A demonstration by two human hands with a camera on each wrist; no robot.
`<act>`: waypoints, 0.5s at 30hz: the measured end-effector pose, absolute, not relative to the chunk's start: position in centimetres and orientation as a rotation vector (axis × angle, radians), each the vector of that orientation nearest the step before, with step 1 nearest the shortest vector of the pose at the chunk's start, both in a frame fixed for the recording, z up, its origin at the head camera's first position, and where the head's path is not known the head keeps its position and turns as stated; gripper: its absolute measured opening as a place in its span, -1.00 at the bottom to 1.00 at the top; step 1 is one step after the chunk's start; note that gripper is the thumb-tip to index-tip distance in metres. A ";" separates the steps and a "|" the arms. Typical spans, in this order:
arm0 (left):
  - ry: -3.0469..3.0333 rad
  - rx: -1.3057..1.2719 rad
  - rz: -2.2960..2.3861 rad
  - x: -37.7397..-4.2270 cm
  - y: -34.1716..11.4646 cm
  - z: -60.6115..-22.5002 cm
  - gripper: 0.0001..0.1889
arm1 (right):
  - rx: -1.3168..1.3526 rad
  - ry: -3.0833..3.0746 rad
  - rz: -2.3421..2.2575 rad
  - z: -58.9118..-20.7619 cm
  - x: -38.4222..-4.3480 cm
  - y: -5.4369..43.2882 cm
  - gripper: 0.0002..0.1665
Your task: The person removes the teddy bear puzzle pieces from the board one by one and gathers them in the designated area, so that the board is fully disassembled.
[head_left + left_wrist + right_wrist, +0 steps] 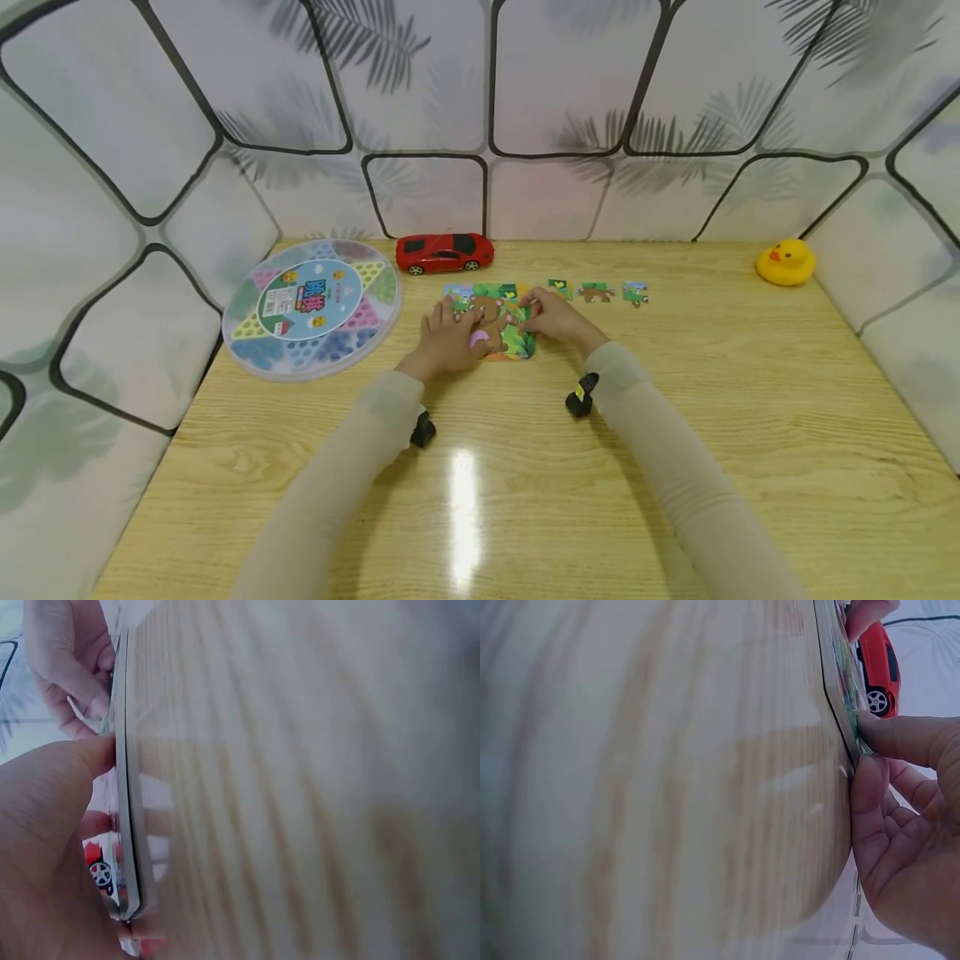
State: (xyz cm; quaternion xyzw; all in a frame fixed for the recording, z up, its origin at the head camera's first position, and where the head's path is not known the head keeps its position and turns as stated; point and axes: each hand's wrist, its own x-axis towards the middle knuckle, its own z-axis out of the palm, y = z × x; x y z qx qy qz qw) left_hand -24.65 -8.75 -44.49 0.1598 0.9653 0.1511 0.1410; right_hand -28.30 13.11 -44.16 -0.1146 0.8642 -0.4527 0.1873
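A picture puzzle [517,342] with a brown bear on green lies flat in the middle of the table in the head view. My left hand [448,337] rests on its left part with fingers spread, covering some of the picture. At the puzzle's right edge my right hand [558,319] pinches a small puzzle piece [864,745] between thumb and forefinger; most of that piece is hidden. In the left wrist view the thumb [97,752] touches the puzzle's edge. Three loose pieces lie in a row to the right: one [559,287], another [597,292] and a third [635,292].
A red toy car [444,253] stands behind the puzzle, near the back wall. To the left lies a round Chinese checkers board [375,333]. A yellow rubber duck [786,263] sits at the back right. Patterned fabric walls [427,200] border the wooden table [525,500].
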 end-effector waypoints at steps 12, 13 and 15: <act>2.707 0.398 0.286 -24.2 -7.2 -43.6 -0.33 | -0.328 2.437 -1.271 -44.0 -28.2 13.0 -0.62; 2.705 0.396 0.289 -24.2 -7.2 -43.6 -0.34 | -0.325 2.438 -1.273 -44.0 -28.2 13.0 -0.62; 2.703 0.383 0.279 -24.2 -7.2 -43.7 -0.28 | -0.312 2.443 -1.276 -44.1 -28.2 13.0 -0.62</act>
